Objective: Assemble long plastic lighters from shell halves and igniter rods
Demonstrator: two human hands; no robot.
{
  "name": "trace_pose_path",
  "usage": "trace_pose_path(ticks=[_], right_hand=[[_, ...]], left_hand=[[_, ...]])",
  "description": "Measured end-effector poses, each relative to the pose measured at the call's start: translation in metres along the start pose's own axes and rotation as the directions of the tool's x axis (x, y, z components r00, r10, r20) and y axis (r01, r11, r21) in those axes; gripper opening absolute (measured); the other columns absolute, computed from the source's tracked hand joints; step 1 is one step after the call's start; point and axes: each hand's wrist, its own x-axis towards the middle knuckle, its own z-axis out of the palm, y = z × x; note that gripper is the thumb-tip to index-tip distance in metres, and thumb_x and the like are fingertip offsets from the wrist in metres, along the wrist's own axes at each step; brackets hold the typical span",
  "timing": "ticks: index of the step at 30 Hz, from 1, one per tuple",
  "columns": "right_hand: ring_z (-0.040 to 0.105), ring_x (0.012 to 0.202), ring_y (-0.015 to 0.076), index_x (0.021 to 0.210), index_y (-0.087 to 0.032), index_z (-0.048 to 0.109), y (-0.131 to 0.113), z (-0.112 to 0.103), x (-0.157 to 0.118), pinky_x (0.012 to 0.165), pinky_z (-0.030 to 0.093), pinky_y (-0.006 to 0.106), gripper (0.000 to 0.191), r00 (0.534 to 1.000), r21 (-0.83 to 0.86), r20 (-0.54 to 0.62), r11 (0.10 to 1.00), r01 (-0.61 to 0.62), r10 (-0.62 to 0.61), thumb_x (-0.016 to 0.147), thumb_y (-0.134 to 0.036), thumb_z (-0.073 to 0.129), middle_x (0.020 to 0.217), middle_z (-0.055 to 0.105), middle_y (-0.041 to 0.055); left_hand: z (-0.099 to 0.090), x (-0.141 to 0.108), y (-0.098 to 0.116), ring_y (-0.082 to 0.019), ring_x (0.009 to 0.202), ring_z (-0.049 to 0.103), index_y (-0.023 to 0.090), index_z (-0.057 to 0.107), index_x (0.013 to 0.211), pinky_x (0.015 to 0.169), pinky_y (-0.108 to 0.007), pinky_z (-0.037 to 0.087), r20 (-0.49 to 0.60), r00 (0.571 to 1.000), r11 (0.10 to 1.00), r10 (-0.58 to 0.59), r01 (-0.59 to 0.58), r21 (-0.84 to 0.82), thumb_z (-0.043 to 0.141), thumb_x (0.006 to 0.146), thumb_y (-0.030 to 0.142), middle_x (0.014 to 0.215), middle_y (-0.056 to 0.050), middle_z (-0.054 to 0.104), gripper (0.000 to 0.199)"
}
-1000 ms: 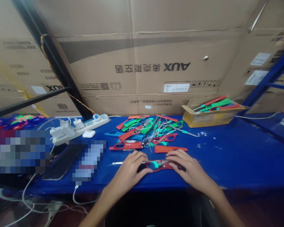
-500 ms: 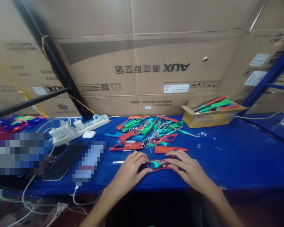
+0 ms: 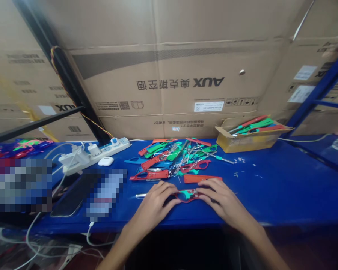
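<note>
Both of my hands grip one red lighter [image 3: 183,199], a long-nosed utility kind, just above the near part of the blue table. My left hand [image 3: 159,202] pinches its nozzle end, and the metal tube [image 3: 141,195] sticks out leftward past my fingers. My right hand [image 3: 219,198] closes on the handle end, hiding much of it. A green trigger piece [image 3: 187,194] and fine wires show in the handle between my hands. Just beyond my fingers lies an orange handle shell [image 3: 201,179]. Behind it spreads a pile of lighter parts [image 3: 180,153] in red, green and blue, with metal tubes and white wires.
An open cardboard box [image 3: 245,145] with several lighters stands at the back right. Small white bits [image 3: 240,160] lie before it. On the left are a power strip [image 3: 101,153], a white earphone case [image 3: 106,161] and phones with cables. Cardboard [image 3: 180,60] walls the back.
Nearly everything stays in place. The camera view has shifted very slightly, and my hands keep the same hold on the lighter.
</note>
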Motion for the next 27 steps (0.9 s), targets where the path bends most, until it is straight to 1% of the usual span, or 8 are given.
trace_pose_path(ticks=[4, 8, 13, 15, 19, 22, 24, 27], right_hand=[[0.067, 0.111, 0.0243, 0.113, -0.025, 0.073, 0.0016, -0.0003, -0.0021, 0.095, 0.055, 0.042, 0.023, 0.999, -0.004, -0.04, 1.0, -0.012, 0.012, 0.107, -0.03, 0.051, 0.121, 0.072, 0.0084], [0.068, 0.106, 0.0238, 0.105, -0.024, 0.074, 0.0032, 0.0007, -0.0026, 0.093, 0.056, 0.042, 0.022, 0.998, -0.008, -0.061, 1.0, -0.03, 0.029, 0.106, -0.029, 0.053, 0.116, 0.073, 0.0078], [0.068, 0.1, 0.022, 0.101, -0.022, 0.073, 0.0037, 0.0016, -0.0023, 0.09, 0.056, 0.041, 0.022, 0.998, 0.015, -0.052, 0.999, -0.046, 0.047, 0.106, -0.028, 0.053, 0.11, 0.074, 0.007], [0.068, 0.099, 0.0221, 0.101, -0.022, 0.074, 0.004, 0.002, -0.0026, 0.09, 0.056, 0.042, 0.022, 0.998, 0.005, -0.045, 0.999, -0.048, 0.048, 0.106, -0.028, 0.053, 0.109, 0.074, 0.0072], [0.069, 0.098, 0.0228, 0.102, -0.022, 0.074, 0.0044, 0.0023, -0.0034, 0.091, 0.056, 0.044, 0.022, 0.998, -0.021, -0.048, 0.999, -0.049, 0.048, 0.106, -0.027, 0.053, 0.109, 0.074, 0.0081], [0.069, 0.099, 0.0233, 0.102, -0.023, 0.074, 0.0037, 0.0012, -0.0027, 0.091, 0.056, 0.044, 0.022, 0.997, -0.025, -0.062, 0.999, -0.044, 0.042, 0.106, -0.027, 0.052, 0.109, 0.074, 0.0079], [0.069, 0.099, 0.0234, 0.101, -0.023, 0.073, 0.0031, 0.0002, -0.0014, 0.089, 0.056, 0.042, 0.022, 0.995, -0.026, -0.09, 0.999, -0.038, 0.036, 0.106, -0.027, 0.052, 0.11, 0.074, 0.0079], [0.071, 0.097, 0.0221, 0.103, -0.021, 0.072, 0.0034, -0.0003, -0.0001, 0.088, 0.057, 0.038, 0.023, 0.986, -0.03, -0.159, 0.998, -0.053, 0.048, 0.107, -0.026, 0.051, 0.11, 0.075, 0.0081]], left_hand=[[0.0002, -0.0004, -0.0006, -0.025, 0.108, 0.065, 0.023, 0.066, 0.118, 0.097, -0.043, 0.052, -0.002, 1.0, 1.0, -0.018, 0.018, -0.014, 0.062, 0.102, 0.037, 0.117, -0.006, 0.071, 0.021], [-0.0003, -0.0008, -0.0022, -0.026, 0.108, 0.065, 0.023, 0.064, 0.118, 0.094, -0.042, 0.052, -0.026, 0.999, 0.999, -0.045, 0.045, -0.017, 0.061, 0.103, 0.041, 0.116, -0.006, 0.071, 0.023], [-0.0021, 0.0001, -0.0058, -0.023, 0.099, 0.066, 0.022, 0.066, 0.105, 0.09, -0.04, 0.052, -0.161, 0.983, 0.996, -0.086, 0.085, -0.012, 0.049, 0.109, 0.034, 0.103, -0.005, 0.072, 0.021], [-0.0025, 0.0005, -0.0068, -0.023, 0.097, 0.066, 0.022, 0.066, 0.101, 0.09, -0.04, 0.052, -0.18, 0.979, 0.996, -0.094, 0.094, -0.01, 0.049, 0.109, 0.032, 0.1, -0.005, 0.072, 0.022], [-0.0024, 0.0013, -0.0069, -0.023, 0.097, 0.067, 0.022, 0.07, 0.102, 0.088, -0.039, 0.053, -0.165, 0.984, 0.998, -0.068, 0.066, -0.014, 0.055, 0.106, 0.038, 0.102, -0.005, 0.073, 0.022], [-0.0025, 0.0022, -0.0058, -0.023, 0.097, 0.066, 0.022, 0.073, 0.101, 0.087, -0.039, 0.053, -0.115, 0.991, 0.998, -0.068, 0.067, -0.019, 0.057, 0.106, 0.038, 0.104, -0.006, 0.072, 0.023], [-0.0026, 0.0029, -0.0053, -0.023, 0.098, 0.065, 0.023, 0.074, 0.1, 0.088, -0.039, 0.053, -0.081, 0.994, 0.997, -0.077, 0.076, -0.019, 0.057, 0.106, 0.035, 0.105, -0.005, 0.072, 0.022], [-0.0027, 0.0033, -0.0055, -0.023, 0.1, 0.065, 0.023, 0.074, 0.1, 0.09, -0.039, 0.053, -0.065, 0.994, 0.996, -0.086, 0.085, -0.018, 0.059, 0.105, 0.033, 0.106, -0.005, 0.071, 0.019]])
